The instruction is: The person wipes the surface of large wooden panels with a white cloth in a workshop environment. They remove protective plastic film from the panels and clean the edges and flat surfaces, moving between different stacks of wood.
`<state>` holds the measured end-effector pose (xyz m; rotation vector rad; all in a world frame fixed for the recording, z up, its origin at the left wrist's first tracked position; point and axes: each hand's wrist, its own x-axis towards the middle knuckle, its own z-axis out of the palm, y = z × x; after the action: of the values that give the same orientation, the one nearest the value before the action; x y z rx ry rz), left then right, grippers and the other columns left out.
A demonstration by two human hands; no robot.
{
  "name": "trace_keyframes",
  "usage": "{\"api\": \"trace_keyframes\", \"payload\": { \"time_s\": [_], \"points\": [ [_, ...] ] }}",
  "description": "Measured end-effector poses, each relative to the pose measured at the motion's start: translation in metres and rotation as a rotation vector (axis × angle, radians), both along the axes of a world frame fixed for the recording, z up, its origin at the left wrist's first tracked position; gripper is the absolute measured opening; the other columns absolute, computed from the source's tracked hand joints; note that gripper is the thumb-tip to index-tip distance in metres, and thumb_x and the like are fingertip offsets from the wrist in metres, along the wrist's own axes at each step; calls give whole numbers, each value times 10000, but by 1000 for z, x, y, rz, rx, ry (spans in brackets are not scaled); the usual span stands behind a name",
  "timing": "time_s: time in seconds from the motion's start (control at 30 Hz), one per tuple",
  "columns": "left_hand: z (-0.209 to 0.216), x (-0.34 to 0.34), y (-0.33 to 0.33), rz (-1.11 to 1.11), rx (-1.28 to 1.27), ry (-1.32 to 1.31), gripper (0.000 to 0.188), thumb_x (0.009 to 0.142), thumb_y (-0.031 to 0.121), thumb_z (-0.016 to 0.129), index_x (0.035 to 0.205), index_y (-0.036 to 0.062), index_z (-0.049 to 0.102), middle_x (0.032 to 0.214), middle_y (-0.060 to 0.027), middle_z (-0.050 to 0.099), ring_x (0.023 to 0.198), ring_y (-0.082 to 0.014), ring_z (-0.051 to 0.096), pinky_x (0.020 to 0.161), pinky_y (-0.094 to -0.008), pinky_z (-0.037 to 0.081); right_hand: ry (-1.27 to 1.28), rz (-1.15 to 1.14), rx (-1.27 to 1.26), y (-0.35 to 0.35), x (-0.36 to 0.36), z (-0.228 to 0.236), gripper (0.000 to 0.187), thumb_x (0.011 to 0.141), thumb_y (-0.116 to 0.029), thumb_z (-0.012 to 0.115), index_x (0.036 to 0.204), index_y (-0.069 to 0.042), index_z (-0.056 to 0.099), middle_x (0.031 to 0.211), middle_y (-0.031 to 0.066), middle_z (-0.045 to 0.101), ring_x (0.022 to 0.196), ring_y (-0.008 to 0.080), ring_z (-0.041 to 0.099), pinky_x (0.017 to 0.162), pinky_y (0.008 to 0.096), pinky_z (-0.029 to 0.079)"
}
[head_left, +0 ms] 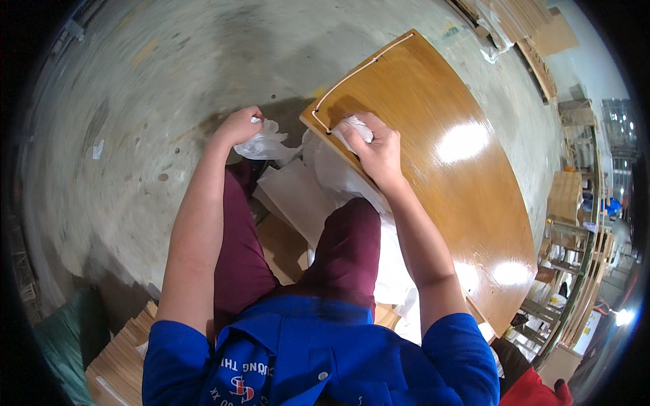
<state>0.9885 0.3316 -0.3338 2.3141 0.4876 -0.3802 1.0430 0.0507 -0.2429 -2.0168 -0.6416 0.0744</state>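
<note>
Stained concrete floor (156, 88), glossy wooden panel (433, 149) at right, white wad (353, 133) in curled right hand (380, 152) against panel, thin plastic (265, 145) pinched in left hand (239, 127).

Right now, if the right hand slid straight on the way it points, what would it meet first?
Likely the white cord near the edge of the wooden board: the right hand, with its white wad, points that way across the board. The cord's height is unclear.
</note>
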Motion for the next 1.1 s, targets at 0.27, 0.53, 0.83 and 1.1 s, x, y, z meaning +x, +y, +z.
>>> {"api": "trace_keyframes", "payload": {
  "time_s": [0.27, 0.53, 0.83, 1.1],
  "points": [
    [-12, 12, -3, -174, 61, -116, 297, 730, 117, 576, 1015, 48, 629, 1000, -167, 648, 955, -311, 607, 830, -374, 462, -105, 7, -10, -5, 3, -7, 277, 789, -321, 666, 888, -63, 676, 772, 147, 670, 678, 295, 651, 639, 355, 515],
    [-16, 28, -12, -160, 30, 87, 293, 830, 267, 590, 998, 29, 628, 970, -168, 649, 910, -291, 616, 811, -366, 465, -36, -96, 0, -53, -18, -3, 293, 785, -324, 667, 889, -50, 674, 755, 155, 666, 666, 279, 657, 624, 350, 517],
    [-22, 43, -24, -239, -33, -71, 635, 658, 175, 732, 1216, 12, 476, 1134, -192, 590, 1038, -309, 571, 865, -374, 458, 23, -238, -13, -135, -53, 0, 249, 785, -252, 689, 911, -37, 677, 783, 136, 679, 690, 234, 668, 641, 322, 518],
    [-24, 55, -37, -408, 291, 88, 398, 726, 167, 600, 1113, 75, 579, 1064, -175, 632, 977, -300, 606, 824, -363, 477, 98, -340, 23, -176, -75, 2, 225, 794, -218, 689, 917, -29, 678, 794, 119, 684, 688, 195, 667, 650, 296, 516]
  ]
}}
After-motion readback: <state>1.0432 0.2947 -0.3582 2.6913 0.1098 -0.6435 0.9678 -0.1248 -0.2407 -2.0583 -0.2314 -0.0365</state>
